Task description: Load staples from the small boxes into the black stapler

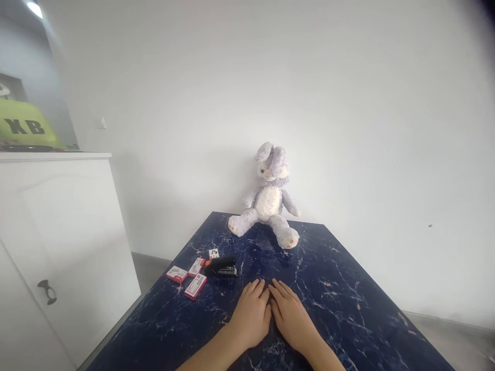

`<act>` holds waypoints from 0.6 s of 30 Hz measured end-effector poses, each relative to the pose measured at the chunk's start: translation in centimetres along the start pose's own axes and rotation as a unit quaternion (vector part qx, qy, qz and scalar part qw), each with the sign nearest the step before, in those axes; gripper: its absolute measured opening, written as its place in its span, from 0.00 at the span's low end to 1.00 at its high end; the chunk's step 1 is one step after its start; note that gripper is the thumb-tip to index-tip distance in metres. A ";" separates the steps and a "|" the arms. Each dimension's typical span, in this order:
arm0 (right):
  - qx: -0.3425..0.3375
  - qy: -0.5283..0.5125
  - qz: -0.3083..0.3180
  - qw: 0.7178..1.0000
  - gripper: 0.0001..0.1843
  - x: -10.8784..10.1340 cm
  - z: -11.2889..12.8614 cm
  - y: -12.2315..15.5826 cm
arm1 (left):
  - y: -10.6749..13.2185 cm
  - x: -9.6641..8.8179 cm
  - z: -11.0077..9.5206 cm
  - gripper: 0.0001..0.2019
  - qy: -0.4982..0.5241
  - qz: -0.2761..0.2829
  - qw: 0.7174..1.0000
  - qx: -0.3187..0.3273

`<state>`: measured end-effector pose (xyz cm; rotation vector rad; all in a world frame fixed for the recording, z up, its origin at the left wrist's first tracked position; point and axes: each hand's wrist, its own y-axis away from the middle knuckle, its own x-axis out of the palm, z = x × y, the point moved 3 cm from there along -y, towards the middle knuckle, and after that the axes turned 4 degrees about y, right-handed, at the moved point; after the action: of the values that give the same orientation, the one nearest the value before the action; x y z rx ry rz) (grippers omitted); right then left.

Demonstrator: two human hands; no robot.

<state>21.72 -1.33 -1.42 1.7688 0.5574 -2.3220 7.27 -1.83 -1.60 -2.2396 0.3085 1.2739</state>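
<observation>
My left hand (250,315) and my right hand (291,315) lie flat, palms down and side by side, on the dark blue marbled table (348,304), fingers stretched out and holding nothing. Just beyond my left hand's fingertips lies a black stapler (221,266) with an orange end. To its left sit several small red and white staple boxes (195,286). A grey and white plush rabbit (267,198) sits at the table's far edge against the wall.
A white cabinet (58,247) with a dark door handle (48,291) stands left of the table. On top of it is a lime green object (25,129) with black letters. A plain white wall runs behind the table.
</observation>
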 end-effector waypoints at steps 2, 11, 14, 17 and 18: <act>0.001 0.002 0.002 1.000 0.29 0.1 -0.1 -0.1 | 0.1 0.2 0.2 0.24 0.002 -0.001 1.000 -0.001; 0.004 -0.009 -0.010 1.000 0.28 0.4 -0.2 -0.1 | 0.2 0.5 0.4 0.24 0.006 -0.008 1.000 0.015; 0.002 -0.011 -0.011 1.000 0.28 0.5 -0.2 -0.1 | 0.2 0.5 0.4 0.24 0.005 0.000 1.000 0.014; 0.003 -0.011 -0.011 1.000 0.28 0.6 -0.3 -0.2 | 0.2 0.1 0.2 0.23 0.007 -0.009 1.000 0.016; 0.004 -0.011 -0.012 1.000 0.28 0.6 -0.3 -0.2 | 0.2 -0.1 0.0 0.22 0.012 -0.017 1.000 0.022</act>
<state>21.79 -1.00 -2.03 1.7477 0.5702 -2.3585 7.10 -1.99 -1.59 -2.2155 0.3030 1.2125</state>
